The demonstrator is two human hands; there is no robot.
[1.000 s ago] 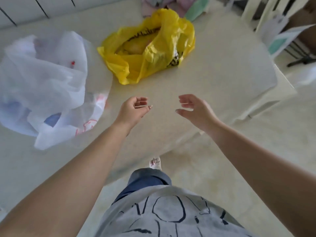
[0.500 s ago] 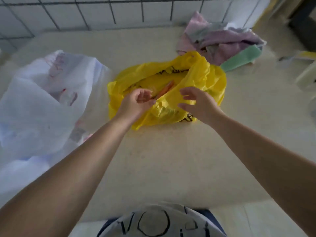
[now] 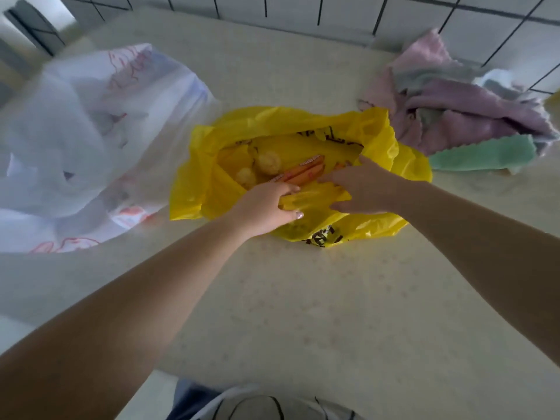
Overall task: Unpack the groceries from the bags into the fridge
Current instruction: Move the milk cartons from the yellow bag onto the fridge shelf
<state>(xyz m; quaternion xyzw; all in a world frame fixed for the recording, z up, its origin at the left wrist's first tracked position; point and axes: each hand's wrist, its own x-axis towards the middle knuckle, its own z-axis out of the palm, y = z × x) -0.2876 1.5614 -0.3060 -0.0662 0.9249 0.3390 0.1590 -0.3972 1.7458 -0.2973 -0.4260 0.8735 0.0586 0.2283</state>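
A yellow plastic bag [image 3: 375, 137] lies open on the pale table [image 3: 303, 298]. Inside it I see orange sausage-like sticks [image 3: 306, 171] and round yellowish items [image 3: 268, 163]. My left hand [image 3: 263, 207] pinches the near rim of the bag, fingers closed on the yellow plastic. My right hand [image 3: 360, 189] rests on the same near rim, fingers spread and reaching into the opening; whether it grips the plastic is unclear. A large white plastic bag [image 3: 91, 140] with red print stands to the left, its contents hidden.
A pile of pink, lilac and green cloths [image 3: 460, 116] lies at the back right of the table. A white tiled wall [image 3: 333, 10] runs along the far edge. The table's near edge is just in front of my body.
Both hands moved forward from above the table's near edge to the yellow bag. The bag's mouth has been pulled wider, showing the items inside.
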